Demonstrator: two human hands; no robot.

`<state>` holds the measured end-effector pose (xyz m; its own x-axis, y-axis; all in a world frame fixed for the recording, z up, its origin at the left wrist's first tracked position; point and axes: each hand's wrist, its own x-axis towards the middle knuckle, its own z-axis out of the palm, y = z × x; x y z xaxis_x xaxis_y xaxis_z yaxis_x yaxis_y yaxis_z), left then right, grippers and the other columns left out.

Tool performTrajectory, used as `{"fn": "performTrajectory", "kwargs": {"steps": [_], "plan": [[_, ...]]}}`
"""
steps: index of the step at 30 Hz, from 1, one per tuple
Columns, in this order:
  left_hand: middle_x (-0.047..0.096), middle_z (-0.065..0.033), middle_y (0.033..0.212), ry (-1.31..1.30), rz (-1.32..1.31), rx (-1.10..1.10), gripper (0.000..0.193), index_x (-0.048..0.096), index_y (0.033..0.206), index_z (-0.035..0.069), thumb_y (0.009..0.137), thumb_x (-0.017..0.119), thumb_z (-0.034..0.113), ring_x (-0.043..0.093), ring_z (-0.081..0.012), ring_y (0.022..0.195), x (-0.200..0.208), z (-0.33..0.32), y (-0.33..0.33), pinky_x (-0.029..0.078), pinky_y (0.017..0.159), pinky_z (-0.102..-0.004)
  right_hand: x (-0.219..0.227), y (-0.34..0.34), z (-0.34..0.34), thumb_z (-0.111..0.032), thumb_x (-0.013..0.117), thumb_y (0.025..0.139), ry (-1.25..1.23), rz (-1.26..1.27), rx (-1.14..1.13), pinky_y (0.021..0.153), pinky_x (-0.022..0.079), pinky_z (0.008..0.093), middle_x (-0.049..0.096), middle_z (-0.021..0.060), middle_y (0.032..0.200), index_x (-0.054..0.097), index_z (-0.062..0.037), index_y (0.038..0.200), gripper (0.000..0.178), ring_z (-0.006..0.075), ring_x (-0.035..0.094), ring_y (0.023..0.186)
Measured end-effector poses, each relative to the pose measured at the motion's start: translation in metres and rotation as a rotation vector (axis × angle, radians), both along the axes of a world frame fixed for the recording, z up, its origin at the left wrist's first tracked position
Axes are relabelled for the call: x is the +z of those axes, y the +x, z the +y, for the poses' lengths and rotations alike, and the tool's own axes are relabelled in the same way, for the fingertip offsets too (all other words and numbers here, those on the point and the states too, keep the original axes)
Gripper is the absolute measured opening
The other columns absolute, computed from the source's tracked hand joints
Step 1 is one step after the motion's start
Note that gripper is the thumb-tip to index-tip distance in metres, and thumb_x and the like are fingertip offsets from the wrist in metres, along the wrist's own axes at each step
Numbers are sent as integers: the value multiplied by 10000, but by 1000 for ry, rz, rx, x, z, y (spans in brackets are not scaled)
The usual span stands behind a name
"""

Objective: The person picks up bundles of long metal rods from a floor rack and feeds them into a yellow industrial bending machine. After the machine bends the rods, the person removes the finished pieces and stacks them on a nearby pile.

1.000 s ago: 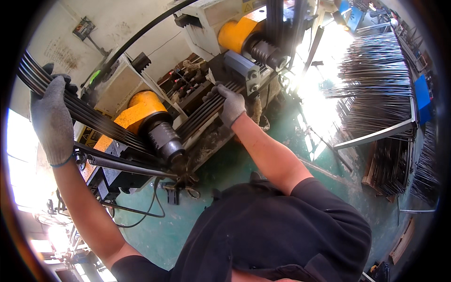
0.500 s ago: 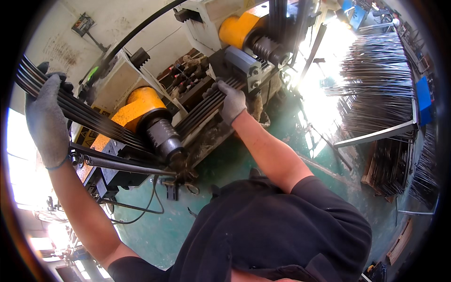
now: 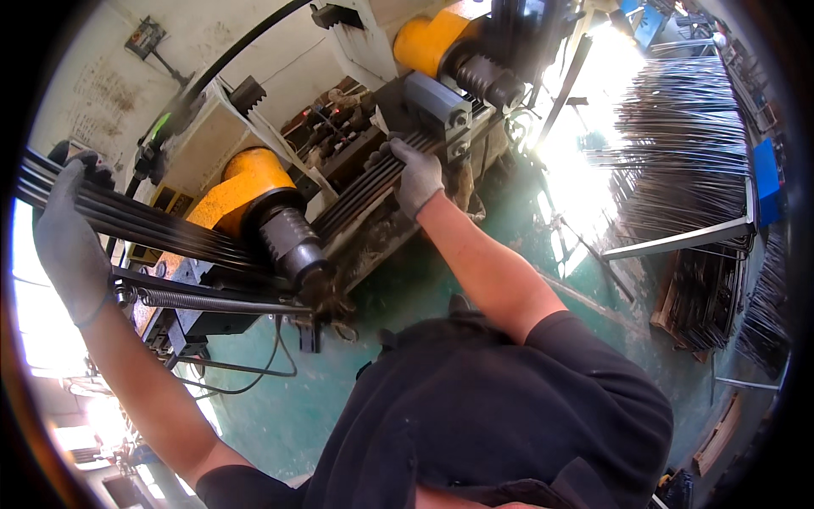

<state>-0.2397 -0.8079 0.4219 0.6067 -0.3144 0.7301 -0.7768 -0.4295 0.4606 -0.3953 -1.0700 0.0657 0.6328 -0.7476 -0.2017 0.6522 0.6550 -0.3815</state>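
Note:
A bundle of several long dark steel rods [image 3: 182,231] runs across a rolling machine [image 3: 339,144] from far left to upper middle. My left hand [image 3: 69,242], in a grey glove, grips the rods' left end. My right hand [image 3: 414,176], also gloved, presses on the same rods where they lie in the machine's bed, just before a grey clamp block [image 3: 437,106]. A yellow housing with a ribbed roller [image 3: 288,239] sits under the rods between my hands. A second yellow roller head [image 3: 462,55] stands beyond my right hand.
A rack of many thin steel rods [image 3: 687,144] fills the upper right over a white frame bar [image 3: 678,239]. More rod stock [image 3: 708,297] lies on the green floor [image 3: 424,297] at right. A coiled spring bar [image 3: 212,301] and cables hang below the machine.
Both hands have slid the rod bundle along the machine bed toward the upper right. My right hand now sits closer to the grey clamp block.

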Motion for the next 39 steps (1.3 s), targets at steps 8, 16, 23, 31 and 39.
{"fn": "performTrajectory", "kwargs": {"steps": [8, 16, 23, 31, 39], "plan": [[720, -116, 1053, 28, 419, -251, 431, 604, 1380, -24, 955, 636, 36, 707, -214, 971, -3, 20, 3, 559, 937, -323, -33, -4, 1, -45, 604, 1018, 8, 73, -25, 736, 622, 458, 690, 134, 947, 601, -7, 1123, 112, 309, 721, 825], [707, -103, 1105, 89, 432, -296, 476, 556, 1422, -29, 968, 656, 78, 677, -200, 1045, -6, 28, 4, 535, 984, -335, -31, -8, -3, -67, 605, 1022, -1, 105, 22, 805, 619, 476, 688, 141, 976, 592, 3, 1194, 186, 321, 724, 905], [703, -99, 1137, 175, 428, -202, 469, 560, 1427, -27, 994, 646, 132, 673, -197, 1073, -1, 32, 3, 511, 1005, -345, -36, -11, -8, -48, 612, 1006, -57, 92, 33, 812, 615, 442, 711, 137, 970, 582, -3, 1185, 187, 303, 736, 909], [706, -94, 1120, 290, 394, -149, 463, 582, 1396, -19, 1000, 667, 205, 679, -199, 1059, 2, 36, -1, 494, 1023, -358, -31, -15, -11, -16, 617, 991, -89, 110, 71, 839, 608, 428, 707, 136, 989, 588, -6, 1145, 157, 289, 733, 916], [699, -86, 1108, 236, 435, -179, 424, 593, 1384, -11, 1021, 654, 200, 679, -188, 1035, 2, 38, 6, 515, 986, -362, -35, -13, -14, -26, 629, 990, -100, 145, 92, 831, 608, 407, 711, 126, 976, 605, -12, 1124, 137, 272, 733, 903]]}}
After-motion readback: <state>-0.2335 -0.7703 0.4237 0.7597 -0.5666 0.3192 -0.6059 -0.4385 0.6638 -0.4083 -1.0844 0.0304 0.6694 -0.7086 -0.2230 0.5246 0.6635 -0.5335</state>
